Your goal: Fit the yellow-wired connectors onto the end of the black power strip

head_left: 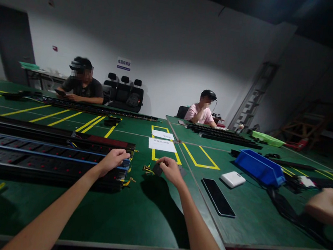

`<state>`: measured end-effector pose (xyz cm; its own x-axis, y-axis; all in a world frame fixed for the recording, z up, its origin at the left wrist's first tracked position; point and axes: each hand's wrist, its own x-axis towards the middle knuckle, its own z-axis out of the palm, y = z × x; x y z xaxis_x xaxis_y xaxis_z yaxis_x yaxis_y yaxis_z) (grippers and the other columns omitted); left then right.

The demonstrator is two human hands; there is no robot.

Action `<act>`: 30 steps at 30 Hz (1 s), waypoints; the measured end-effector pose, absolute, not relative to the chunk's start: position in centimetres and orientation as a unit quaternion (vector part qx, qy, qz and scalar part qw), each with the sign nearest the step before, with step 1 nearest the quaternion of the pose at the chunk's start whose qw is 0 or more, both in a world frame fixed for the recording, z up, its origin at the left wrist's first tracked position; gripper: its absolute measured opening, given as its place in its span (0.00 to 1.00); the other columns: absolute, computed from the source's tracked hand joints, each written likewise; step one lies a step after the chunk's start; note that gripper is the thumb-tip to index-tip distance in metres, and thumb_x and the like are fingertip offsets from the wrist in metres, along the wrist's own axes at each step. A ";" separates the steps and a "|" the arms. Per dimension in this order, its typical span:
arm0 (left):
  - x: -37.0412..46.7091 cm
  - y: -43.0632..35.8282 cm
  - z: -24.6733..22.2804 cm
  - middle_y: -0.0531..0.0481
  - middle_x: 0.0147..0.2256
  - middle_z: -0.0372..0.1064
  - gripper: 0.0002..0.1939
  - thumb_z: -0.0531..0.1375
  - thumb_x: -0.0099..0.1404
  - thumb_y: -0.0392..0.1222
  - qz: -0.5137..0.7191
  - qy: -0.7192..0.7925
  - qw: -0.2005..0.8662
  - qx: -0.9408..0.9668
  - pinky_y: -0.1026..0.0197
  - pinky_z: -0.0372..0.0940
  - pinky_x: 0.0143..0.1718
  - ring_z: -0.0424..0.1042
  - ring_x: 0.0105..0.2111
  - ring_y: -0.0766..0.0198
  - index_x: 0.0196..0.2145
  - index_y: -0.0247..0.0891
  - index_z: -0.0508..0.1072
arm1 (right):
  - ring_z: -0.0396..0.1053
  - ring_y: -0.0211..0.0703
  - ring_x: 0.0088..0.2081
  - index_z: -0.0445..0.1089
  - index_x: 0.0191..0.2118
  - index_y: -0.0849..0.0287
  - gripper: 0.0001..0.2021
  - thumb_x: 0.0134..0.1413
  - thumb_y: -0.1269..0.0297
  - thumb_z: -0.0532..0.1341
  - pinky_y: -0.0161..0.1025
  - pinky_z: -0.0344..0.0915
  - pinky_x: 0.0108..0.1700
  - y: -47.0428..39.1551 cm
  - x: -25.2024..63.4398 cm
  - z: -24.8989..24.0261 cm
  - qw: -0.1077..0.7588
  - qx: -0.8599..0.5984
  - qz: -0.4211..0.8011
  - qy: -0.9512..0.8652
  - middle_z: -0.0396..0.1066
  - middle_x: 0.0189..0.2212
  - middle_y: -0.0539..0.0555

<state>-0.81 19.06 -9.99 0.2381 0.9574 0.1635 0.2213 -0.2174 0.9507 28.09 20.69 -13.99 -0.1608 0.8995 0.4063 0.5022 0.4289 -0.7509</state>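
Several long black power strips (38,163) lie side by side on the green table (84,217), with red marks along them and short yellow-green wires (129,182) at their right ends. Above those ends is my left hand (114,161), its fingers closed in a pinch; whatever is between the fingertips is hidden. My right hand (169,170), a little to the right, grips a small dark flat plate (158,169) between thumb and fingers. A bundle of yellow-green wires (147,170) lies just left of that plate.
A phone (218,197), a white box (232,179) and a blue bin (259,167) stand to the right. Another person's hand (328,205) is at the right edge. Two people sit across the table. White paper labels (162,145) lie ahead.
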 end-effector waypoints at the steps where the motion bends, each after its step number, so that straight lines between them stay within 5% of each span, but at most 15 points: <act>1: -0.8 19.1 -10.0 0.62 0.17 0.49 0.26 0.62 0.56 0.63 0.424 0.451 0.431 0.657 0.66 0.44 0.21 0.48 0.18 0.73 0.22 0.41 0.56 | 0.69 0.41 0.31 0.78 0.35 0.61 0.15 0.49 0.66 0.54 0.35 0.62 0.34 20.4 27.8 -13.8 0.426 -0.477 0.226 -0.735 0.76 0.31 0.53; 9: -0.9 19.2 -10.1 0.63 0.17 0.48 0.25 0.62 0.56 0.62 0.423 0.448 0.438 0.654 0.66 0.43 0.21 0.47 0.18 0.73 0.22 0.41 0.56 | 0.71 0.42 0.32 0.78 0.35 0.57 0.12 0.54 0.67 0.55 0.34 0.59 0.33 19.4 27.3 -12.9 0.387 -0.565 0.109 -0.720 0.77 0.30 0.52; 15: -0.8 18.9 -9.8 0.62 0.17 0.50 0.26 0.62 0.55 0.63 0.423 0.455 0.429 0.656 0.66 0.42 0.21 0.48 0.18 0.73 0.21 0.41 0.56 | 0.72 0.44 0.37 0.76 0.40 0.52 0.10 0.59 0.65 0.56 0.35 0.57 0.34 18.8 28.2 -12.5 0.253 -0.697 -0.022 -0.671 0.78 0.37 0.54; 30: -0.8 19.1 -10.2 0.62 0.17 0.49 0.25 0.62 0.57 0.62 0.423 0.444 0.442 0.655 0.66 0.42 0.21 0.47 0.18 0.73 0.21 0.41 0.56 | 0.72 0.43 0.41 0.74 0.47 0.53 0.12 0.64 0.64 0.55 0.35 0.59 0.37 18.8 27.7 -13.4 0.190 -0.689 -0.037 -0.698 0.74 0.46 0.54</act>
